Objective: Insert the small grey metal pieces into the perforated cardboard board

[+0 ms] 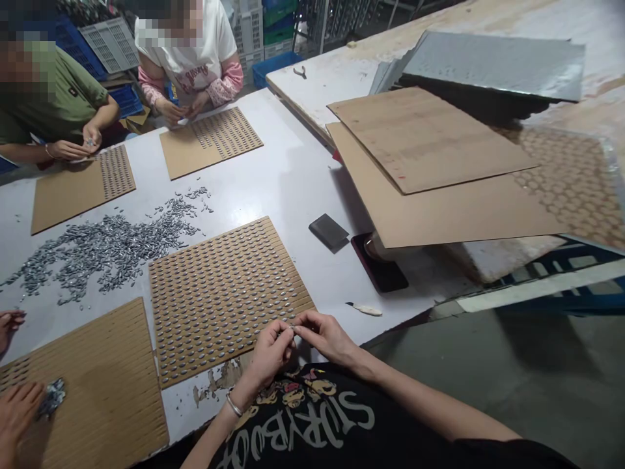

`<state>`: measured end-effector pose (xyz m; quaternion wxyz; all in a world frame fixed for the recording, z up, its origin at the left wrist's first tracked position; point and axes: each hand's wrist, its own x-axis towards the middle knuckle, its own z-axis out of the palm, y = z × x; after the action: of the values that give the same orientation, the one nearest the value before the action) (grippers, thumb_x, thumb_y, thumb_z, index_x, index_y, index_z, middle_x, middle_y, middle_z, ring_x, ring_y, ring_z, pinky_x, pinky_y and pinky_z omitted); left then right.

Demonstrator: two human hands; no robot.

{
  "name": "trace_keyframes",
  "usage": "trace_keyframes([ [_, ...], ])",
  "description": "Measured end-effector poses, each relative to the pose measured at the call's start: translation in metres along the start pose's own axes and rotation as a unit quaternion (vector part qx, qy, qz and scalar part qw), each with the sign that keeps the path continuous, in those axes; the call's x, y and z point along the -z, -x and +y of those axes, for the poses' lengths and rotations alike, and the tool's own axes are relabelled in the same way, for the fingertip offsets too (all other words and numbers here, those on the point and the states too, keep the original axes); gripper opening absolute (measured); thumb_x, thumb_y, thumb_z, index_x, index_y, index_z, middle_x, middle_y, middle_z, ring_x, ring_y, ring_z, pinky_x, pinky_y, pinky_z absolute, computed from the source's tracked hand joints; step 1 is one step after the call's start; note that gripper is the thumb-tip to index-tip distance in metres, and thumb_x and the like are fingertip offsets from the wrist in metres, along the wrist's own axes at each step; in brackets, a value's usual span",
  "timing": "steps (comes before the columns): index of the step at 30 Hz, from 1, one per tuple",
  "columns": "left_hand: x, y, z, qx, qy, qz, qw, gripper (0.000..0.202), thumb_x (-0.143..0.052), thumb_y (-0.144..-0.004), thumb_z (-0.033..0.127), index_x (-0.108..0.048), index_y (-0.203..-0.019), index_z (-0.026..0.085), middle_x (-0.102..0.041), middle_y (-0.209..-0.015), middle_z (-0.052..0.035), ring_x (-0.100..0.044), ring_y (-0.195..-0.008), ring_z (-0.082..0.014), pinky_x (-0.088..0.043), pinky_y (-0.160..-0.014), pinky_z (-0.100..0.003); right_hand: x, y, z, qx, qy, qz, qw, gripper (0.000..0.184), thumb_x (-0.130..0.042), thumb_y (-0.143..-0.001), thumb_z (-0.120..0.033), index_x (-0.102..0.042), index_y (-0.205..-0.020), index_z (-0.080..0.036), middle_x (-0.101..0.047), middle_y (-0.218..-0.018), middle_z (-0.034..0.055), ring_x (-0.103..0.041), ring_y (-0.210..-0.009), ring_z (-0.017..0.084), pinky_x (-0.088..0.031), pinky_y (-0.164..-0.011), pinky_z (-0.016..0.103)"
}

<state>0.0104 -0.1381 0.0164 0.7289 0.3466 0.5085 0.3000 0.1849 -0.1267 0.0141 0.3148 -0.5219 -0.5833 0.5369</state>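
My left hand (271,350) and my right hand (328,335) meet at the near right edge of a cardboard sheet (306,303). Both are closed, with thumbs and forefingers pinched together. A tiny silvery piece (291,327) shows between the fingertips; most of it is covered, so its exact shape is unclear. Rows of small silvery, almond-shaped pieces (219,286) cover nearly the whole ridged sheet. Beyond it lies a loose pile of similar pieces (117,247) on the white table (254,185).
Another person's hand (19,410) rests on a ridged board (107,384) at left. Two co-workers handle boards (68,195) across the table. To the right are a dark flat case (328,231), a phone (390,277), a white-handled blade (366,309) and stacked cardboard (430,143).
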Motion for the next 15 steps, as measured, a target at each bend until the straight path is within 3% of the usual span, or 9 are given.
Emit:
trace_keyframes([
  [4,0.0,0.001,-0.001,-0.048,-0.06,-0.003,0.997,0.037,-0.061,-0.084,0.053,-0.052,-0.074,0.019,-0.048,-0.06,0.0052,-0.039,-0.047,-0.0058,-0.029,-0.045,-0.019,0.002,-0.001,-0.001,-0.062,-0.068,-0.023,0.996,0.026,-0.064,-0.081,-0.042,-0.066,-0.083,-0.017,-0.067,-0.076,0.0018,-0.059,-0.068,0.015,-0.046,-0.061,0.025],
  [8,-0.001,0.0,-0.003,-0.037,-0.068,-0.012,0.997,0.038,-0.062,-0.083,0.054,-0.053,-0.074,0.018,-0.05,-0.058,0.0049,-0.038,-0.045,-0.0059,-0.029,-0.045,-0.02,0.002,0.002,0.003,-0.101,-0.129,-0.025,0.986,0.031,-0.068,-0.077,-0.041,-0.065,-0.095,-0.016,-0.068,-0.083,0.0031,-0.059,-0.067,0.014,-0.046,-0.06,0.025],
  [10,-0.003,-0.002,-0.003,-0.024,-0.051,-0.006,0.998,0.038,-0.064,-0.081,0.054,-0.054,-0.074,0.018,-0.052,-0.058,0.0044,-0.038,-0.043,-0.0055,-0.028,-0.043,-0.019,0.003,0.002,0.004,-0.099,-0.136,-0.011,0.986,0.031,-0.067,-0.077,-0.04,-0.065,-0.097,-0.016,-0.068,-0.083,0.0026,-0.059,-0.066,0.013,-0.046,-0.059,0.024],
  [15,0.002,-0.004,-0.002,0.025,0.074,0.071,0.994,0.036,-0.07,-0.073,0.049,-0.05,-0.073,0.019,-0.051,-0.056,0.0065,-0.033,-0.039,-0.0032,-0.016,-0.038,-0.017,0.014,-0.013,0.007,-0.076,-0.1,0.019,0.992,0.03,-0.066,-0.077,-0.04,-0.064,-0.095,-0.016,-0.067,-0.082,0.0022,-0.059,-0.066,0.013,-0.048,-0.061,0.024],
])
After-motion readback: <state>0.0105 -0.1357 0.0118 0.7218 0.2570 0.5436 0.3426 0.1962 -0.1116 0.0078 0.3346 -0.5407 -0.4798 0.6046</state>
